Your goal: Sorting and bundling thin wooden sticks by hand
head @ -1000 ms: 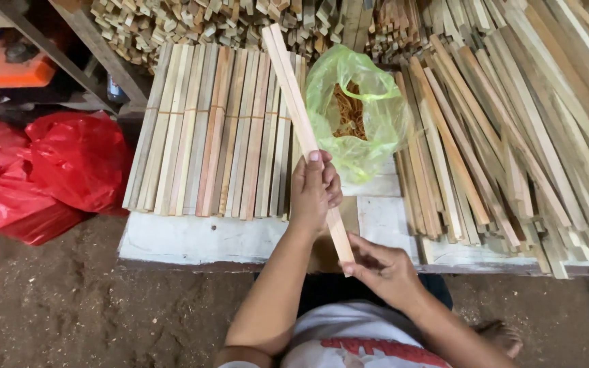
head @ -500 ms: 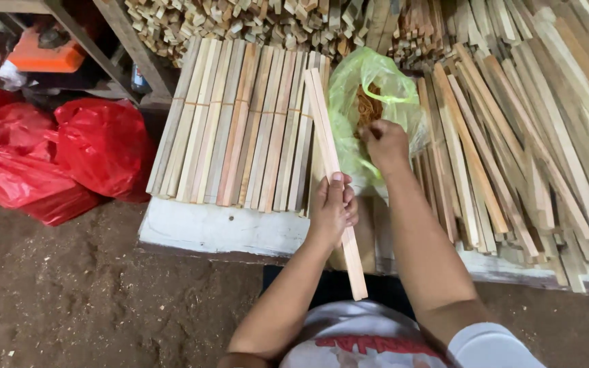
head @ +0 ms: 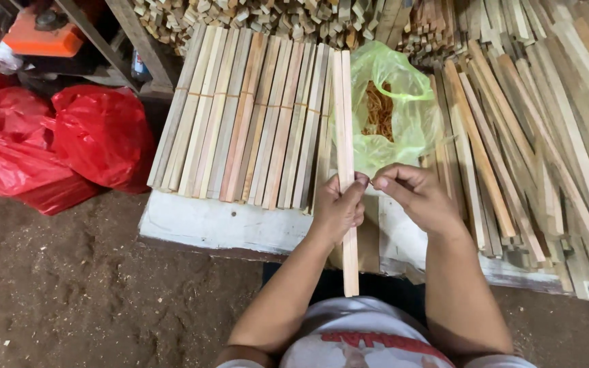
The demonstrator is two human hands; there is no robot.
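My left hand point(head: 337, 210) grips a long, thin bundle of pale wooden slats point(head: 343, 116). The bundle stands almost upright in view, its near end hanging past the bench edge toward my lap. My right hand point(head: 414, 199) is just to the right, thumb and forefinger pinched together and touching the bundle beside my left thumb. Whatever they pinch is too small to make out. Behind both hands an open green plastic bag point(head: 403, 129) holds brown rubber bands point(head: 378, 109).
A row of tied slat bundles point(head: 240, 123) lies on the white bench point(head: 213, 223) to the left. Loose slats point(head: 533, 143) are heaped on the right and short offcuts point(head: 274, 17) at the back. Red plastic bags point(head: 97, 133) sit on the dirt floor to the left.
My right hand has come back out of the green bag to the bundle, fingertips pinched. My left hand has swung the slats from a slant to nearly upright.
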